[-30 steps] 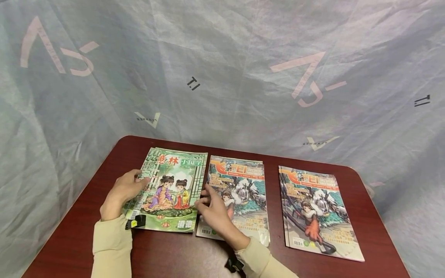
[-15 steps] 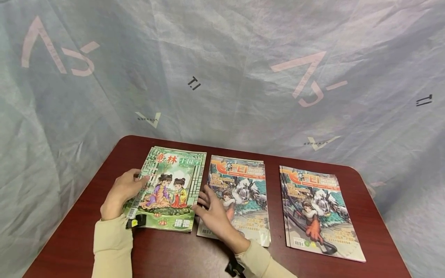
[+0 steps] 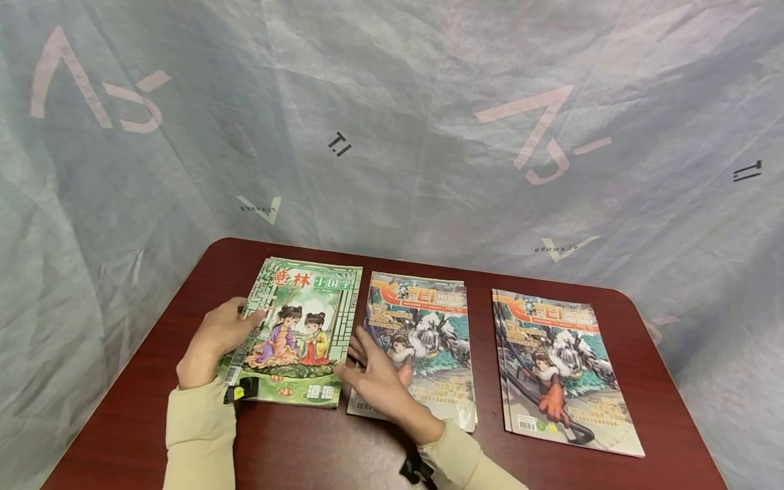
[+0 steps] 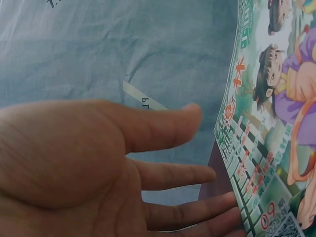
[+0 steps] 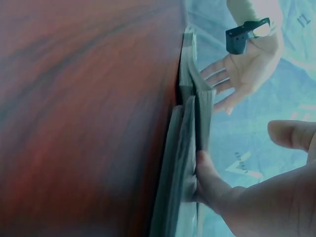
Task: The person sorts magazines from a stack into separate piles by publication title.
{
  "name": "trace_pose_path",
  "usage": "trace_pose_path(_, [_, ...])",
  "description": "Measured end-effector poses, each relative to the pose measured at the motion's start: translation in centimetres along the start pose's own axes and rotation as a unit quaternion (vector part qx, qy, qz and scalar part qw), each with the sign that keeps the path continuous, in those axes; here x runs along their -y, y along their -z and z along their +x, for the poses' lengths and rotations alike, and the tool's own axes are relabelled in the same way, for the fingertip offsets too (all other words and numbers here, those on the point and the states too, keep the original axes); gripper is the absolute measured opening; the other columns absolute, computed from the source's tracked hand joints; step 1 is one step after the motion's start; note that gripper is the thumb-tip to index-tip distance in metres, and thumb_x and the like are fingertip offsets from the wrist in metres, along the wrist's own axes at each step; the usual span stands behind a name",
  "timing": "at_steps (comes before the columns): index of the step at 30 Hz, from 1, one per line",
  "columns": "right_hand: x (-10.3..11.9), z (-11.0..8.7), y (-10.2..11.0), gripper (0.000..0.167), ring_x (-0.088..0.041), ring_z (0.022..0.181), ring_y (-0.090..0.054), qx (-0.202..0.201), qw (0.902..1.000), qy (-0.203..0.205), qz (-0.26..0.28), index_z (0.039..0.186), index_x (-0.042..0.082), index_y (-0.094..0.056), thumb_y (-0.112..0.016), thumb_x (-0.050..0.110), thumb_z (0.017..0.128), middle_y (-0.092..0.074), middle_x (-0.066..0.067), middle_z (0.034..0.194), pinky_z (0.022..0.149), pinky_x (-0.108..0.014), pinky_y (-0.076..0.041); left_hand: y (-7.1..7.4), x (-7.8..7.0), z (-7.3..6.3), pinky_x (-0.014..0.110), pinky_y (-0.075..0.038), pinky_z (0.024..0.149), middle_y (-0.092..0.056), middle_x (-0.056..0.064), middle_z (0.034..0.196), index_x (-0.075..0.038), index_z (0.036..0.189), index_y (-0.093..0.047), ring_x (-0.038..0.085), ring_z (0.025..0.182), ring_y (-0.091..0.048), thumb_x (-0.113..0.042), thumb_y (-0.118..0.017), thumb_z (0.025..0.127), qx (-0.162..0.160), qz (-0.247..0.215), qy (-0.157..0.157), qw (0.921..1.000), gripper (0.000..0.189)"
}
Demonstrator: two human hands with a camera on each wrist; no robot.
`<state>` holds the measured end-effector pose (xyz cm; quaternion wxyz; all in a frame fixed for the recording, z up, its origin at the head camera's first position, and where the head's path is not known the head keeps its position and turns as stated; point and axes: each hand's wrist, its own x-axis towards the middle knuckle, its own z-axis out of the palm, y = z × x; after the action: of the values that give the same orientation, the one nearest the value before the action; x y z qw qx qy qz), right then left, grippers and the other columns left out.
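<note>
A green magazine (image 3: 306,292) with two cartoon children on its cover lies on top of a pile at the table's left. My left hand (image 3: 222,332) rests at its left edge, palm turned toward it. In the left wrist view its fingers (image 4: 177,213) are extended, with the lower fingertips right at the cover's edge. From the other side my right hand (image 3: 381,381) touches the magazine's right edge with straight, spread fingers. It lies partly over the middle magazine pile (image 3: 431,347). In the right wrist view one fingertip meets the stacked page edges (image 5: 203,111).
A third pile of magazines (image 3: 554,367), with the same cover as the middle one, lies on the right of the dark red table (image 3: 664,422). Grey printed cloth (image 3: 398,136) hangs behind and at both sides.
The green magazine has shifted slightly left, lining up more closely with the pile beneath. My right hand has moved a little left with it. The left hand stays in place.
</note>
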<state>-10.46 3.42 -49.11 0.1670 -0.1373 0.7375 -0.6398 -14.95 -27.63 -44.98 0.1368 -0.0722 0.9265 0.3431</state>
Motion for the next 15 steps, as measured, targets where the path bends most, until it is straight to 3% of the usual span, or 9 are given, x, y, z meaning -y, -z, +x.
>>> trace_pose_path(8, [0.1, -0.3, -0.2, 0.085, -0.052, 0.155, -0.043, -0.014, 0.9997, 0.015, 0.012, 0.169, -0.017, -0.020, -0.070, 0.003, 0.103, -0.033, -0.039, 0.170, 0.122, -0.054, -0.047, 0.0, -0.7, -0.1, 0.073, -0.049, 0.106, -0.044, 0.050, 0.152, 0.020, 0.165, -0.024, 0.065, 0.137, -0.049, -0.034, -0.050, 0.119, 0.001, 0.009, 0.001, 1.0000, 0.076])
trace_pose_path(12, [0.2, -0.6, -0.1, 0.082, -0.052, 0.146, -0.055, -0.019, 0.9993, 0.032, -0.002, 0.168, -0.016, -0.024, -0.071, 0.002, 0.103, -0.038, -0.038, 0.168, 0.116, -0.046, -0.053, -0.3, -1.1, -0.2, 0.074, -0.048, 0.108, -0.045, 0.049, 0.153, 0.020, 0.165, -0.026, 0.065, 0.138, -0.049, -0.032, -0.052, 0.118, -0.021, 0.011, -0.020, 0.9995, 0.074])
trace_pose_path(15, [0.4, -0.8, 0.4, 0.077, -0.053, 0.141, -0.059, -0.025, 0.9984, 0.049, -0.011, 0.167, -0.015, -0.029, -0.070, 0.002, 0.104, -0.044, -0.038, 0.165, 0.115, -0.047, -0.054, -0.8, -1.8, -0.3, 0.074, -0.051, 0.103, -0.050, 0.048, 0.149, 0.020, 0.163, -0.032, 0.063, 0.132, -0.055, -0.029, -0.056, 0.117, -0.048, 0.004, -0.046, 0.9978, 0.071])
